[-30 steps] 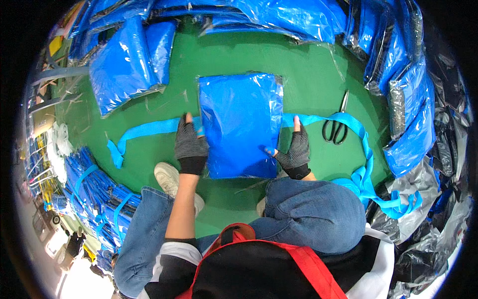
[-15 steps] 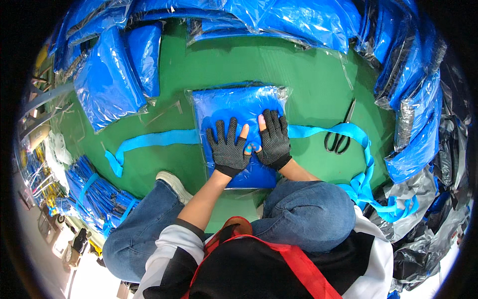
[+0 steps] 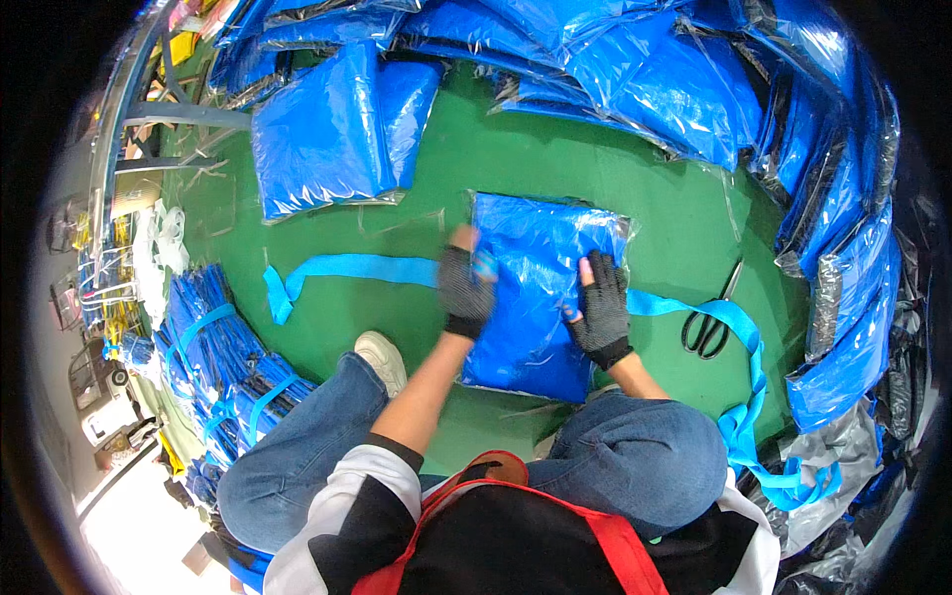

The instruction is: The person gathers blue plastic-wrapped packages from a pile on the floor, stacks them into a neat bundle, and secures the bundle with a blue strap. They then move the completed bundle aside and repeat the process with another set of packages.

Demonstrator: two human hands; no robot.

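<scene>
A flat blue package point(image 3: 535, 297) in clear plastic lies in front of me, turned slightly on the green surface. A light blue strap point(image 3: 372, 267) comes out from both sides of it, its middle hidden beneath the package. My left hand point(image 3: 466, 293), in a black dotted glove with bare fingertips, is at the package's left edge, where the strap comes out. Its fingers are smeared by motion, so its grip is unclear. My right hand point(image 3: 603, 309), gloved alike, rests open on the package's right side, fingers stretched away from me.
Black-handled scissors point(image 3: 706, 332) lie to the right, beside the strap. Wrapped blue packages point(image 3: 322, 139) are piled along the far side and the right. Bundled blue strips point(image 3: 213, 342) lie at the left near my knee. Grey plastic sheeting point(image 3: 828, 461) sits at the right.
My left hand has slid from the package's top to its left edge. My right hand stays on the package. The whole view has shifted, with the package now farther right and slightly turned.
</scene>
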